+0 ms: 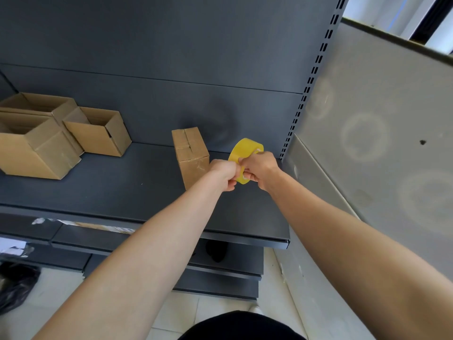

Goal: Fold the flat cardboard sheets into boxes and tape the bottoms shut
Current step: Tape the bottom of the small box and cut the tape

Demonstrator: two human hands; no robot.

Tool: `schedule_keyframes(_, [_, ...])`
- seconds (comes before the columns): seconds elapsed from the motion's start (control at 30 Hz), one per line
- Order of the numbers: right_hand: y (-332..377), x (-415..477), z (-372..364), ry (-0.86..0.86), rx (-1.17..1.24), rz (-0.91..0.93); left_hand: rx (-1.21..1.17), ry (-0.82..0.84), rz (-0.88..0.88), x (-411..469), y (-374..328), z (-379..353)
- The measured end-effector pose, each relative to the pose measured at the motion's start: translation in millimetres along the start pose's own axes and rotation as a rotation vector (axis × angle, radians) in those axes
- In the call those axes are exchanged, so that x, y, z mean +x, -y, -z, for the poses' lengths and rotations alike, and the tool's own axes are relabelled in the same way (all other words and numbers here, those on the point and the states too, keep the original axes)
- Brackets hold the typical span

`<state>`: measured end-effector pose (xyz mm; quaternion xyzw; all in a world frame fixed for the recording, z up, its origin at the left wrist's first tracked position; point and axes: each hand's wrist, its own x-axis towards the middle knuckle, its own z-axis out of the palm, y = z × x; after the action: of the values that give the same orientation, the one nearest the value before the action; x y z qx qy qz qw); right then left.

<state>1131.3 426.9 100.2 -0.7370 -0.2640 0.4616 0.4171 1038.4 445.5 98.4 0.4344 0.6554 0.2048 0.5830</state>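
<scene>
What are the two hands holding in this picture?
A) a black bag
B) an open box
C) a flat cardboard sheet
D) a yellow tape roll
D: the left hand and the right hand both grip the yellow tape roll, just right of the closed box on the shelf.

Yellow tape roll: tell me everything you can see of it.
The yellow tape roll is a wide ring of glossy, translucent-looking plastic tape, held on edge above the dark shelf, right of the small closed box. The right hand grips its rim; the left hand pinches at its lower edge. Whether a strip is peeled free cannot be told.
</scene>
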Motion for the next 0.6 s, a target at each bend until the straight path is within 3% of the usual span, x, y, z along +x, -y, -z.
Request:
schedule_keyframes(0.17, [4, -1, 10, 0.052, 0.022, -0.047, 0.049, 0.051, -0.055, 0, 5, 8])
schedule_keyframes(0.37, [1, 2, 22, -0.015, 0.059, -0.077, -0.043, 0.321, -0.052, 3, 17, 14])
schedule_keyframes(0.6, [2, 6, 23, 0.025, 0.075, -0.094, 0.041, 0.203, -0.092, 7, 12, 6])
